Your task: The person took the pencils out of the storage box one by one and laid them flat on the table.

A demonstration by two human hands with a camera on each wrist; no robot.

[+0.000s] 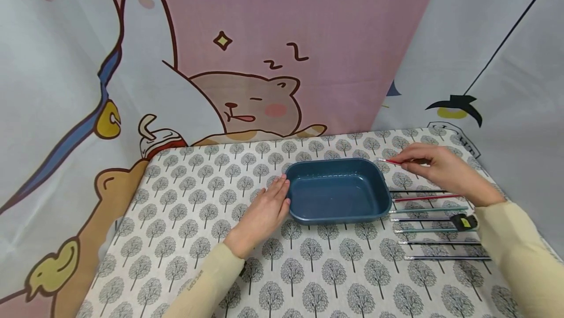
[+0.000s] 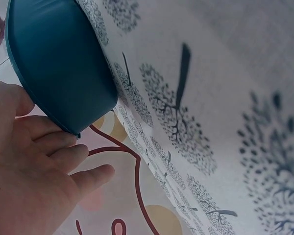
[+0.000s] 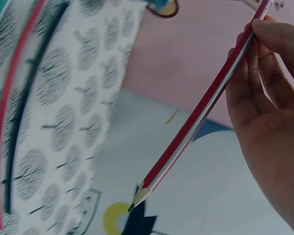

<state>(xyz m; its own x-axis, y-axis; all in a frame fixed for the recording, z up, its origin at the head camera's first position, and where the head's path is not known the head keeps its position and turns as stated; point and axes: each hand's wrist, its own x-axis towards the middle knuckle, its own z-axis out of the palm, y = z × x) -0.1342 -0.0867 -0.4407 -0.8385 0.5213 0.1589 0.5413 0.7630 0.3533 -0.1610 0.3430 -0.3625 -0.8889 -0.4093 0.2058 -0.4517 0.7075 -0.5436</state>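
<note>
A dark blue rectangular basin (image 1: pixel 335 191) stands on the tree-print cloth. My left hand (image 1: pixel 268 207) rests against its left end, fingers extended along the rim; the left wrist view has the same hand (image 2: pixel 44 161) beside the basin's outer wall (image 2: pixel 63 63). Beyond the basin's right back corner, my right hand (image 1: pixel 434 166) pinches a red pencil (image 1: pixel 391 161) between thumb and fingers. Up close, this pencil (image 3: pixel 196 112) shows red and silver stripes and a sharpened tip, held near its other end by the right hand (image 3: pixel 269 83).
Several pencils lie in a row right of the basin, among them a red pencil (image 1: pixel 425 197) and a green pencil (image 1: pixel 429 209). A black object with a yellow-green patch (image 1: pixel 463 222) sits over the row. A cartoon-printed curtain (image 1: pixel 343 53) hangs behind the table.
</note>
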